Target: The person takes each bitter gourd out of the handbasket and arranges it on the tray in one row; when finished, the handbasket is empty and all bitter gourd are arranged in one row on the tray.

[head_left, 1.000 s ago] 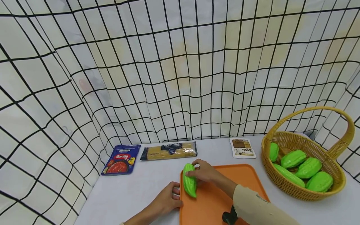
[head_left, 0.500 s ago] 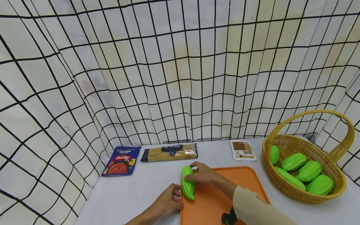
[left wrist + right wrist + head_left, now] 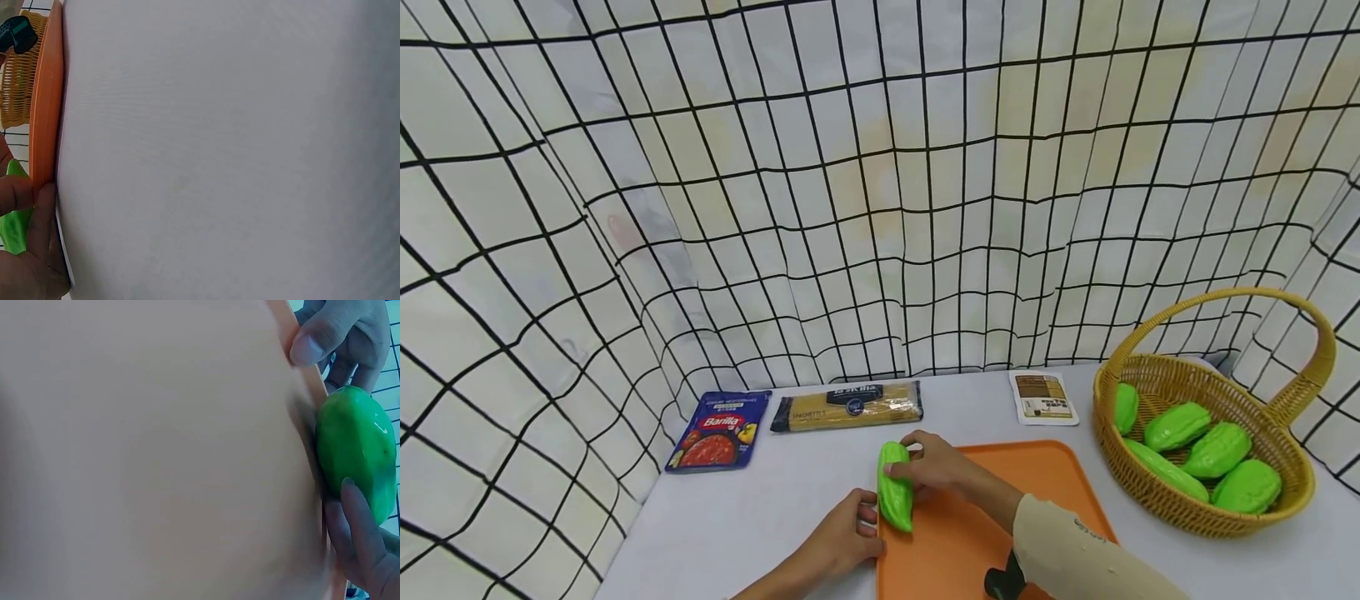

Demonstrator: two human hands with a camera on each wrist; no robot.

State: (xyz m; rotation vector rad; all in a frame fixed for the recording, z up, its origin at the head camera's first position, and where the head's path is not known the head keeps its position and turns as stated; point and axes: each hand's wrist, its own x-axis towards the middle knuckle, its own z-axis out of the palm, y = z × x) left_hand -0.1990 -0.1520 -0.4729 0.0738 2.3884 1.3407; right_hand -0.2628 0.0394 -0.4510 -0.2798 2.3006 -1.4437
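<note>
My right hand [image 3: 934,463] holds a shiny green gourd [image 3: 893,492], its thumb on one side and fingers on the other. The gourd lies lengthwise along the left edge of an orange tray [image 3: 955,554], with its tapered end toward me. Just outside that edge, my left hand [image 3: 847,533] grips the tray's rim. In the right wrist view, the left thumb [image 3: 309,349] presses on the rim close to the gourd [image 3: 356,447]. The left wrist view shows thumb and fingers [image 3: 42,219] on either side of the tray edge [image 3: 47,106].
On the right stands a wicker basket [image 3: 1108,442] with a tall handle and several green gourds [image 3: 1217,450] inside. A blue Barilla pouch [image 3: 718,429], a spaghetti pack [image 3: 846,407] and a white-brown packet [image 3: 1043,397] lie along the back. Black-lined white cloth [image 3: 880,208] encloses the table.
The right hand has shifted the gourd slightly left, bringing it right up to the tray's left edge. The left hand has kept its place at the rim.
</note>
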